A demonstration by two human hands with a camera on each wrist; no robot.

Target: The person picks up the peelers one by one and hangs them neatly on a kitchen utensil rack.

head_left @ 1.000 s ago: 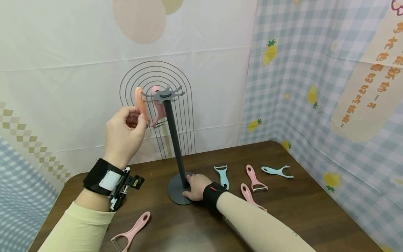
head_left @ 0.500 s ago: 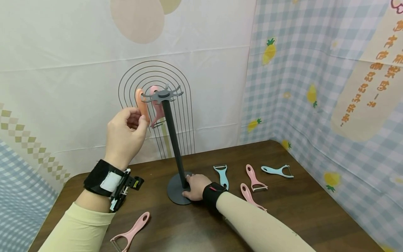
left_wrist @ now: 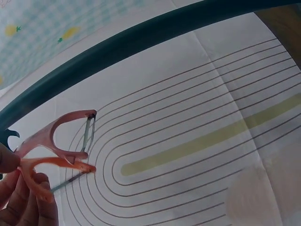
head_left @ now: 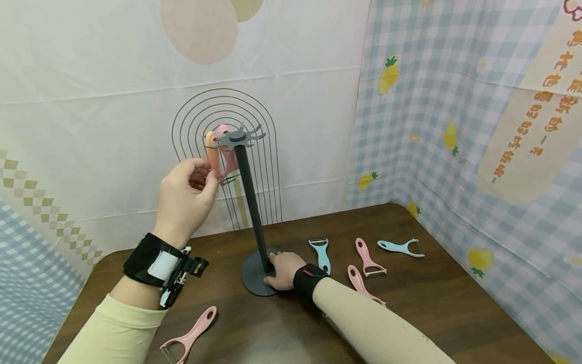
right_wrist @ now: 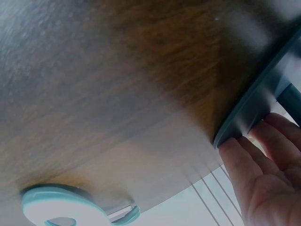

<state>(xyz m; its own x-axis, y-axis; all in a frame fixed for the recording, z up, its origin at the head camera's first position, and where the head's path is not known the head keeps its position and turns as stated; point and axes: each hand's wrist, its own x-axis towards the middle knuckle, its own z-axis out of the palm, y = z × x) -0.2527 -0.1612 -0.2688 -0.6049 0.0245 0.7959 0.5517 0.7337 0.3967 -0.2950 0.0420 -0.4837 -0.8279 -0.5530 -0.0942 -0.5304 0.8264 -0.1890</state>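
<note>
My left hand (head_left: 184, 197) pinches an orange peeler (head_left: 212, 151) by its lower part, the handle end pointing up. The handle's hole is at a hook of the dark grey stand (head_left: 250, 187), on its left side. Just behind, a pink peeler (head_left: 231, 161) hangs from the same hook ring. In the left wrist view the orange peeler's forked head (left_wrist: 41, 192) overlaps the pink one (left_wrist: 44, 136), with fingers beneath. My right hand (head_left: 287, 270) rests on the stand's round base (head_left: 253, 278) beside the foot of the post, fingers laid over the rim in the right wrist view.
On the wooden table (head_left: 241, 328) lie more peelers. A blue one (head_left: 321, 253), two pink ones (head_left: 366, 255) and another blue one (head_left: 397, 247) are right of the stand. One pink peeler (head_left: 195, 331) lies at front left. Printed cloth (head_left: 309, 116) hangs behind.
My left hand has moved slightly right and down with the orange peeler, bringing its handle farther along the hook toward the stand. The right hand stays on the base.
</note>
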